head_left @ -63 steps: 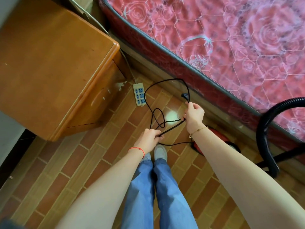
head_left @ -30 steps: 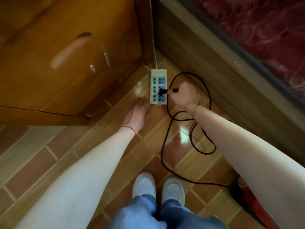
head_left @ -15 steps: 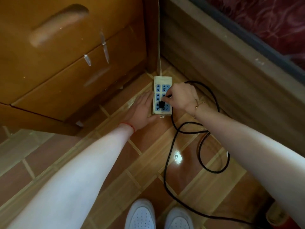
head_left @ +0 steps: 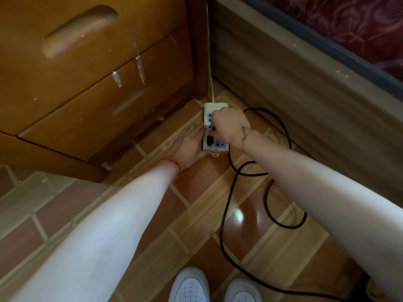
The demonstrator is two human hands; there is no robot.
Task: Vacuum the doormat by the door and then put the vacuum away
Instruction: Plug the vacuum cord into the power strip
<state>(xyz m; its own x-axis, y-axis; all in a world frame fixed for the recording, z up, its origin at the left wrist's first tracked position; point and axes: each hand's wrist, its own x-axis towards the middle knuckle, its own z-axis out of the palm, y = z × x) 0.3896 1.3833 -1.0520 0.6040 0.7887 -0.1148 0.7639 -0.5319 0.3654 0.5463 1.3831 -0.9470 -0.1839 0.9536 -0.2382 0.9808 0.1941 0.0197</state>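
Note:
A white power strip (head_left: 216, 106) with blue sockets lies on the tiled floor in the corner between a nightstand and a bed frame. The vacuum's black plug (head_left: 210, 140) sits in a lower socket of the strip. My right hand (head_left: 229, 127) hovers over the strip with its fingertips pinched on the top of the plug. My left hand (head_left: 187, 144) lies flat on the floor, fingers spread, pressed against the strip's left side. The black cord (head_left: 224, 214) loops over the floor toward the lower right. The vacuum itself and the doormat are out of view.
A wooden nightstand (head_left: 98, 94) with drawers fills the upper left. The wooden bed frame (head_left: 294, 83) and red mattress (head_left: 359, 25) run along the right. The strip's white lead (head_left: 209, 68) climbs the corner. My white shoes (head_left: 189, 286) stand at the bottom edge.
I have crouched down to the power strip. My right hand carried the plug to the strip and onto a lower socket, while my left hand let go of the cord and braced the strip.

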